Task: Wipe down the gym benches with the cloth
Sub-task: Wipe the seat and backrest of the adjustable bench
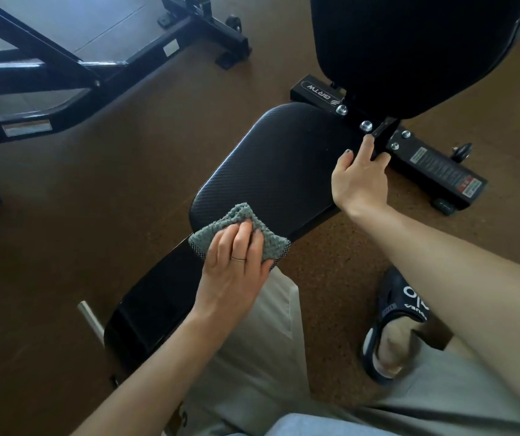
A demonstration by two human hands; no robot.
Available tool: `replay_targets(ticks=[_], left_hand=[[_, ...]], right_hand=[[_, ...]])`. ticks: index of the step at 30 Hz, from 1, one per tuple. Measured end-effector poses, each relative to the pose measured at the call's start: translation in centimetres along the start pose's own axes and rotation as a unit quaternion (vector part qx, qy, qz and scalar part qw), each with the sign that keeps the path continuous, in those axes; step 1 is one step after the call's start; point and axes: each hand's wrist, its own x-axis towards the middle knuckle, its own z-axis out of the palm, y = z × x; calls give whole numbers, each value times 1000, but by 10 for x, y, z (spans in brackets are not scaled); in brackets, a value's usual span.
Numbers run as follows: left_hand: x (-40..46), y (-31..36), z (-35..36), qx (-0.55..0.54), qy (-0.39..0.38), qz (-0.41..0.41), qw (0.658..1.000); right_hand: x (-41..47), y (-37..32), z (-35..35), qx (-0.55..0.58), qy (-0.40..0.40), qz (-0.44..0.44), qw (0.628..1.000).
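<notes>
Presently, step: wiping the seat pad of one bench, judged early to midway, since the raised backrest (409,42) is not under the cloth.
Left hand (236,262): fingers lie fairly flat on top of the cloth (239,232), pressing it down; no clear pinch shows.
Cloth: grey-green, folded into a small pad, at the near end of the seat pad (283,165), overlapping the gap to the glossy black section (158,294) nearer the person.
Why folded: likely so the palm covers it and pressure spreads evenly.
Right hand (361,180): fingers curled round a black bracket (381,136) at the hinge on the right, far end of the seat.
Why held there: probably to steady the bench, or the body, against the push of wiping.
Surface: textured black pad, running from near left to far right.
Containers: none in view.
Floor (126,171): brown; a second black frame (47,73) stands far left, well apart.
Foot: a dark sandal (397,313) planted right of the bench.
</notes>
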Motion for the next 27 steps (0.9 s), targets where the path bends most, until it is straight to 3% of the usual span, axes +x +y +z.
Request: replay_targets(ticks=[6,11,15,19,23,27], left_hand=[[32,5,-6,111,-33,154,981],[90,53,1,85,-101,120,984],[127,71,16,43,-116,62,990],[104,54,3,1,-139,16,990],[64,31,-17,15,-153,20,988],[88,43,-7,-21,-159,-4,987]], right_hand=[[2,-2,2,9,4,5,1000],[6,1,-1,29,-16,11,999],[15,-1,-13,166,-71,65,981],[16,-3,-30,397,-119,171,894],[12,2,-27,518,-128,226,815],[6,8,-29,599,-111,270,746]])
